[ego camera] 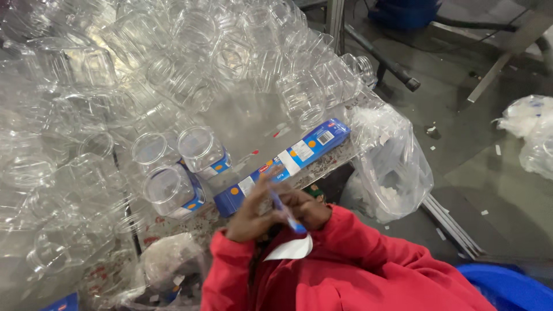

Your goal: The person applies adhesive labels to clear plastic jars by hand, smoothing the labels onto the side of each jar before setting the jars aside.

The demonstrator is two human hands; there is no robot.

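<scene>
My left hand [249, 214] and my right hand [311, 208] meet close to my chest, both in red sleeves. Between them they pinch a narrow blue label [286, 212], and its white backing paper [291, 249] curls out below the fingers. Just beyond the hands a long strip of blue labels [288, 160] lies flat on the table edge. Left of it stand two clear plastic jars with blue labels on them [203, 151] [173, 191] and a third clear jar [152, 151] behind them.
A big heap of clear unlabelled jars [190, 63] covers the table to the left and back. A clear plastic bag [391, 161] hangs off the table's right corner. A blue tub [512, 288] sits at the lower right, more bags [533, 135] lie on the floor, and metal frame legs [380, 57] stand behind.
</scene>
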